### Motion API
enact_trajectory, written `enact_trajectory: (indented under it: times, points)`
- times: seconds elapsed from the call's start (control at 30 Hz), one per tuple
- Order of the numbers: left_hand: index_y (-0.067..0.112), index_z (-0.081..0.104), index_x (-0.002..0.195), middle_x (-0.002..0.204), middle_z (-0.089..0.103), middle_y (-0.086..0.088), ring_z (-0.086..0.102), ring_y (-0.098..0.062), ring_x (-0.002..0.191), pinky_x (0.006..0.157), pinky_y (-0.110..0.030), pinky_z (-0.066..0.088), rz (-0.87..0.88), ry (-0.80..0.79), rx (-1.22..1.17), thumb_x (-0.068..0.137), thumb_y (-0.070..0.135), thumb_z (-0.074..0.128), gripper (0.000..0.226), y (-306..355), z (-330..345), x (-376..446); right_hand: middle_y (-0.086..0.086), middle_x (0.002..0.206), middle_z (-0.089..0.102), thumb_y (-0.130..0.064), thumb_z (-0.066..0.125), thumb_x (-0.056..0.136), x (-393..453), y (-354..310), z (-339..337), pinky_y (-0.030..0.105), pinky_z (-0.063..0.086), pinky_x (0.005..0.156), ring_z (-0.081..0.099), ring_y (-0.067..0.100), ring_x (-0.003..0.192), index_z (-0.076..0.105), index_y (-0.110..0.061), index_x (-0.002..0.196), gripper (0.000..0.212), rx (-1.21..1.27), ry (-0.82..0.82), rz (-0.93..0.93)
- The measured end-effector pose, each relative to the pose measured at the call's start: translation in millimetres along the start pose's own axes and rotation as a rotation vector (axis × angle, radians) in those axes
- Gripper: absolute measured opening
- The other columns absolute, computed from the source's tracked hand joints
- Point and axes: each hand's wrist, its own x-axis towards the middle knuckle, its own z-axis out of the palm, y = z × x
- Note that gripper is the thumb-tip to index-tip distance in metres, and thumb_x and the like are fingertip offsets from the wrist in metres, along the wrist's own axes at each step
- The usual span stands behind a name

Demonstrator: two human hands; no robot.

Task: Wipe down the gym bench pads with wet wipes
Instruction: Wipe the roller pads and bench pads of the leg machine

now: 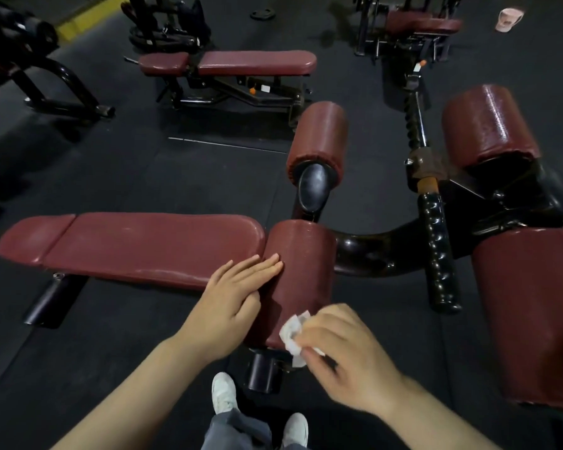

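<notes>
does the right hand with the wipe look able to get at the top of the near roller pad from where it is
Probably yes. The right hand holds the wet wipe at the near roller pad's lower end, and nothing lies above it; the left hand rests flat on its left side only.

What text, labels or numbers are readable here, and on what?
None legible.
White sticker on the far bench frame: too small to read.
Pale container on the floor at top right: its print is blurred.
Wipe in the right hand: no print visible.
</notes>
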Motion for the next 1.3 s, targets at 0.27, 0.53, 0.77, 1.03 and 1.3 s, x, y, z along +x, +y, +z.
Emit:
enact_trajectory:
  times: [0.27, 0.53, 0.77, 1.03, 1.3]
  points:
    - [0.048, 0.041, 0.138, 0.144, 0.037, 0.038, 0.023, 0.011, 0.14, 0.122, -0.032, 0.012, -0.158, -0.019, -0.248, 0.086, 0.042, 0.025, 0.055, -27.6, 6.2, -10.7, -0.002, 0.075, 0.057, -0.004, 0.062, 0.083, 83.4, 81.1, -7.9, 0.046, 0.044, 0.07, 0.048, 0.023, 0.076, 0.06, -0.015, 0.08, 0.011, -0.133, 0.305, 0.346]
    - [0.041, 0.055, 0.132, 0.137, 0.053, 0.027, 0.039, 0.011, 0.132, 0.12, -0.031, 0.025, -0.351, -0.158, -0.549, 0.098, 0.035, 0.025, 0.045, -36.9, 2.9, -5.2, -0.008, 0.077, 0.061, -0.008, 0.061, 0.08, 50.3, 14.2, -5.7, 0.037, 0.042, 0.075, 0.054, 0.021, 0.076, 0.063, -0.025, 0.075, 0.018, -0.047, -0.192, -0.16]
    - [0.039, 0.04, 0.144, 0.152, 0.034, 0.028, 0.017, 0.005, 0.145, 0.119, -0.029, 0.013, -0.062, 0.011, -0.241, 0.101, 0.039, 0.019, 0.048, -11.0, -5.7, -3.3, 0.001, 0.074, 0.057, -0.007, 0.063, 0.08, 90.4, 79.1, -16.4, 0.047, 0.044, 0.069, 0.049, 0.026, 0.076, 0.06, -0.013, 0.076, 0.008, -0.204, 0.196, 0.294]
    - [0.047, 0.035, 0.143, 0.15, 0.03, 0.036, 0.014, 0.008, 0.145, 0.123, -0.036, 0.005, -0.097, 0.009, -0.143, 0.096, 0.048, 0.011, 0.052, -23.2, 8.7, -10.4, -0.004, 0.082, 0.06, -0.015, 0.061, 0.085, 56.5, 28.5, -2.0, 0.037, 0.041, 0.077, 0.052, 0.02, 0.082, 0.065, -0.018, 0.079, 0.008, -0.069, -0.103, -0.026]
    - [0.052, 0.038, 0.136, 0.145, 0.035, 0.035, 0.013, 0.015, 0.141, 0.123, -0.036, 0.004, -0.204, -0.058, -0.197, 0.091, 0.054, 0.006, 0.055, -30.5, 1.1, -8.5, -0.005, 0.079, 0.062, -0.011, 0.065, 0.076, 75.8, 6.8, 0.9, 0.037, 0.041, 0.076, 0.052, 0.022, 0.081, 0.065, -0.023, 0.078, 0.013, -0.075, -0.107, 0.064]
